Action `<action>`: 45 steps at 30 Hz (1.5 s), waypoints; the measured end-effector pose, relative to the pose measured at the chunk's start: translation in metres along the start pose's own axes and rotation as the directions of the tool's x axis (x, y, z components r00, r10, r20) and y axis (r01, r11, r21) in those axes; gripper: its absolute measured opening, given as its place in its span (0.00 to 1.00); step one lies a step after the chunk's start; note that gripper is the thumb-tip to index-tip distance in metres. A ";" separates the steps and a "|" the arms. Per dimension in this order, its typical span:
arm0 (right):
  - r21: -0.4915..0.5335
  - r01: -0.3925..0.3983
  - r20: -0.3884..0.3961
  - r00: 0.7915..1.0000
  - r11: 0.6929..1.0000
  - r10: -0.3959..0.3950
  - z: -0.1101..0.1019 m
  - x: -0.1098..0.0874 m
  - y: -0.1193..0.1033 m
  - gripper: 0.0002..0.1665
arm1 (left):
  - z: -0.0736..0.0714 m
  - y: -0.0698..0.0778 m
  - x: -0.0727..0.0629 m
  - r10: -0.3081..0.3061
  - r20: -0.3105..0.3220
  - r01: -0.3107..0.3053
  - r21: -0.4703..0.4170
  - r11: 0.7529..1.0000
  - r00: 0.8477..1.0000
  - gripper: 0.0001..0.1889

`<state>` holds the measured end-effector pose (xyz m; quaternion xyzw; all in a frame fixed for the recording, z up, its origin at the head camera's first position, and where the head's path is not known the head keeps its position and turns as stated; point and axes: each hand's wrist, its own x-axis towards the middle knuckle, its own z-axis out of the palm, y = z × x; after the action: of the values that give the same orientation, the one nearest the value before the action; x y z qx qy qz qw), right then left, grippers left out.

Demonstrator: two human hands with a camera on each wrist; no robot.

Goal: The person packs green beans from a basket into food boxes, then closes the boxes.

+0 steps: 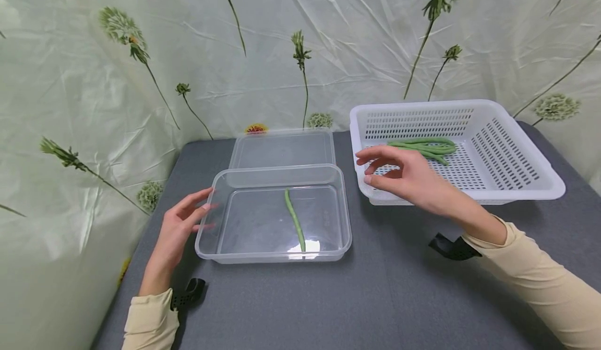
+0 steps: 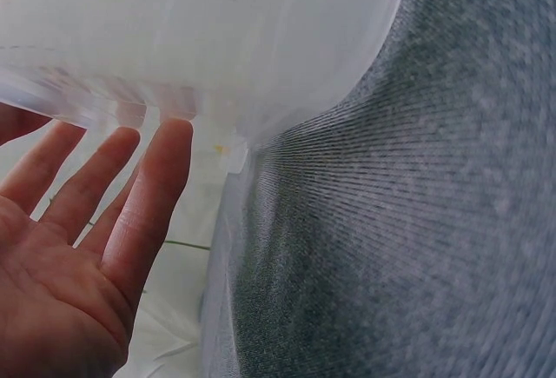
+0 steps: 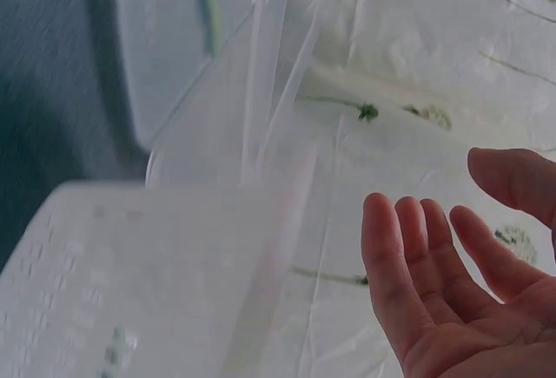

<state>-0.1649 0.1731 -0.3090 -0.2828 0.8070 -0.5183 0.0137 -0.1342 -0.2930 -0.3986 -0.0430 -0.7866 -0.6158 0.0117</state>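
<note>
A single green bean [image 1: 294, 219] lies lengthwise in the clear plastic container [image 1: 274, 257]. My left hand [image 1: 176, 230] is at the container's left wall, its loosely bent fingertips right against the plastic, as the left wrist view also shows. My right hand [image 1: 413, 180] hovers over the left part of the white perforated basket [image 1: 530, 188], fingers relaxed and nothing between thumb and fingers. Beneath and behind it, several green beans [image 1: 429, 146] lie together on the basket floor, partly hidden by the hand. In the right wrist view the palm [image 3: 473, 317] shows bare.
Behind the container lies a clear flat lid [image 1: 284, 149]. Everything stands on a dark grey tablecloth [image 1: 300, 308], with a pale flower-printed sheet [image 1: 263, 37] hanging behind and to the left. The basket's raised rim stands to the right of the container.
</note>
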 end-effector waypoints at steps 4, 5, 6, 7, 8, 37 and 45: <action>-0.086 0.008 -0.016 1.000 0.996 -0.010 -0.016 -0.001 0.002 0.22 | 0.000 -0.001 -0.001 -0.006 0.001 0.006 0.012 1.000 1.000 0.23; -0.111 0.001 -0.016 1.000 0.994 -0.003 -0.020 0.000 0.003 0.21 | 0.000 -0.002 -0.001 -0.008 0.001 0.008 0.022 1.000 1.000 0.24; -0.137 -0.007 -0.015 1.000 0.991 0.005 -0.024 0.000 0.004 0.21 | 0.000 -0.002 -0.001 -0.010 -0.001 0.011 0.027 1.000 1.000 0.23; -0.162 -0.015 -0.016 1.000 0.987 0.013 -0.028 -0.001 0.005 0.22 | 0.000 -0.002 -0.001 -0.014 -0.003 0.014 0.028 1.000 1.000 0.23; -0.184 -0.025 -0.016 1.000 0.983 0.023 -0.031 -0.001 0.006 0.21 | 0.000 -0.002 -0.002 -0.018 -0.005 0.018 0.026 0.999 1.000 0.23; -0.531 -0.028 0.245 0.952 0.847 0.186 -0.123 0.027 0.053 0.19 | -0.002 0.000 0.000 0.007 0.005 -0.007 0.014 1.000 1.000 0.23; -0.499 -0.037 0.318 0.921 0.866 0.223 -0.129 0.041 0.081 0.20 | -0.001 -0.003 -0.002 -0.003 0.012 0.003 0.011 1.000 1.000 0.23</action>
<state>-0.2763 0.2848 -0.3071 -0.3125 0.9112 -0.2360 0.1280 -0.1327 -0.2950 -0.4015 -0.0458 -0.7900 -0.6114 0.0063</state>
